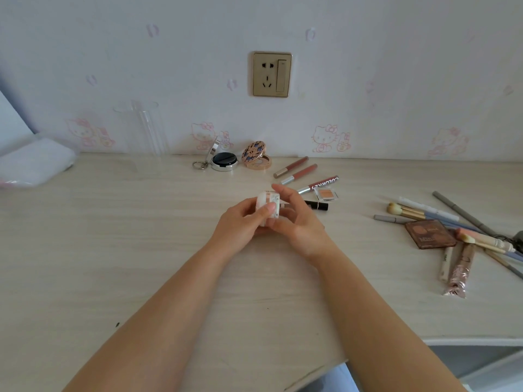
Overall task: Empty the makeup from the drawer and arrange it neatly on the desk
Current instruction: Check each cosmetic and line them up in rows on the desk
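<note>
Both hands met over the middle of the pale wooden desk (113,250), sharing one small white makeup case (267,206). Left hand (240,224) gripped it from the left, thumb laid across its near face; right hand (297,222) curled round it from the right, with a fingertip over its far top edge. The case was raised just above the desk surface.

Far along the wall, an open silver compact (223,161) with a key ring (199,164) stood just left of an open gold patterned compact (257,159). To their right lay three lip gloss tubes (300,174) in a slanted row, then a small orange eyeshadow pan (326,194) and a black tube (318,205) partly behind the right hand. At the right edge, a brown palette (430,233) sat among a loose heap of brushes and pencils (441,215). A gold wall socket (271,74) was mounted above.
</note>
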